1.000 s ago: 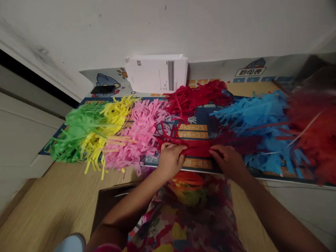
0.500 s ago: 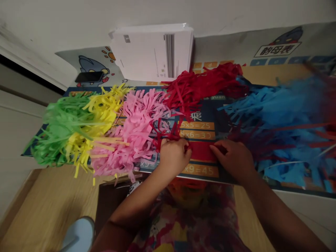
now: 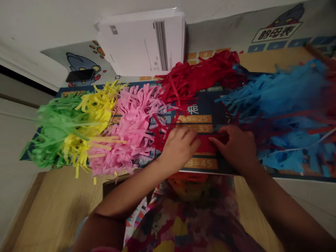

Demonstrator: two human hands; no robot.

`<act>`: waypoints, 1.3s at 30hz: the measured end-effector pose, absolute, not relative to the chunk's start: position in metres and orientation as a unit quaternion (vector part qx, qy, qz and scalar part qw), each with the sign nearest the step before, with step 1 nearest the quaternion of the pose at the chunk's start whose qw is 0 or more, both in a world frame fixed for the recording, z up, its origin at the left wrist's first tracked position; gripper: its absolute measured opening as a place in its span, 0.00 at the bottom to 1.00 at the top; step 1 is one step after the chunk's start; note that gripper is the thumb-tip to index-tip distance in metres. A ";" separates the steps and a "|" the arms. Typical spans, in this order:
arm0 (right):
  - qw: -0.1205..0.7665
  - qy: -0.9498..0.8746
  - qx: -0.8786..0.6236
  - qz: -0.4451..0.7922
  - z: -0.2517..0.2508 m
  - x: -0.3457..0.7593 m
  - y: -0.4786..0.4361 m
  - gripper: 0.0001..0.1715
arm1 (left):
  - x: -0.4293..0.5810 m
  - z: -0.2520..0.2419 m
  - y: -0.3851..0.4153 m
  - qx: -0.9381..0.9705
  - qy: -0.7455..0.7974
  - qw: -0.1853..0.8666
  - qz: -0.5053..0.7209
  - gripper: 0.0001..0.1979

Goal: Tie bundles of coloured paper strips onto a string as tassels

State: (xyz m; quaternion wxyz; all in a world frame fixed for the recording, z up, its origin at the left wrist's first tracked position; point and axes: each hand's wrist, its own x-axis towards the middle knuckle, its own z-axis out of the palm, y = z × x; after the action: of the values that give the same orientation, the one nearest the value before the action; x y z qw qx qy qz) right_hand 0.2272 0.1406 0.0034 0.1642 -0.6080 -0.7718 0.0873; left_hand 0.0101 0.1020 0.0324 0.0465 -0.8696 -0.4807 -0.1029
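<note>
- Red fringed thin-paper strip (image 3: pixel 205 141) is lying mid-frame on a dark-blue printed mat (image 3: pixel 206 99) in the head view.
- Left hand (image 3: pixel 181 143) is resting over it, fingers bent; right hand (image 3: pixel 237 147), thumb and forefinger slightly parted, is touching it, seemingly for flatness; whether either is pinching, I cannot tell.

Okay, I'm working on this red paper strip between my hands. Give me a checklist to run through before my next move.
1. Left hand at the red strip: ok, at its left part.
2. Right hand at the strip: ok, fingertips at its right part.
3. Strip flat: ok for the short stretch showing between the hands.
4. Firm hold on both sides: cannot tell, the fingers hide it.
5. Side room free of other fringe: not ok, pink fringe lies close on the left, blue fringe on the right.
6. Phone out of the way: ok, back at the left.
</note>
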 end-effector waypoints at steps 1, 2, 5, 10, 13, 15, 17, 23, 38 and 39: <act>0.159 -0.770 -0.616 0.058 0.008 0.229 0.139 0.15 | 0.009 0.033 0.103 -0.904 -0.420 0.042 -0.070 0.09; 0.159 -0.769 -0.619 0.024 0.013 0.231 0.137 0.14 | 0.008 0.035 0.103 -0.924 -0.378 0.034 -0.033 0.11; 0.160 -0.833 -0.529 -0.020 0.027 0.236 0.125 0.10 | 0.006 0.041 0.101 -0.931 -0.363 0.018 0.026 0.12; 0.092 -0.945 -0.305 0.073 0.024 0.237 0.124 0.13 | 0.015 0.051 0.096 -0.909 -0.416 -0.018 0.019 0.13; 0.118 -0.936 -0.312 0.112 0.013 0.242 0.136 0.15 | 0.020 0.050 0.096 -0.898 -0.440 -0.012 0.020 0.11; 0.143 -0.928 -0.318 0.132 0.009 0.247 0.142 0.17 | 0.020 0.048 0.097 -0.892 -0.452 -0.006 0.024 0.11; 0.158 -0.924 -0.317 0.140 0.007 0.250 0.143 0.17 | 0.016 0.044 0.098 -0.885 -0.465 -0.008 0.020 0.12; 0.187 -0.921 -0.318 0.124 0.006 0.248 0.143 0.12 | -0.001 0.037 0.096 -0.868 -0.491 -0.027 -0.064 0.16; 0.142 -0.922 -0.359 0.028 0.024 0.224 0.136 0.08 | 0.004 0.034 0.102 -0.864 -0.499 -0.008 -0.068 0.14; 0.139 -0.924 -0.355 0.025 0.022 0.225 0.134 0.09 | 0.003 0.034 0.101 -0.867 -0.493 -0.011 -0.070 0.13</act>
State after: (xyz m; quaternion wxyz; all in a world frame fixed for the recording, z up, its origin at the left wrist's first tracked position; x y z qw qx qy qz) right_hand 0.2250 0.1339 0.0215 0.1390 -0.3553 -0.9240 0.0251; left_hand 0.0034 0.1005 0.0342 -0.0110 -0.8670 -0.4933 -0.0699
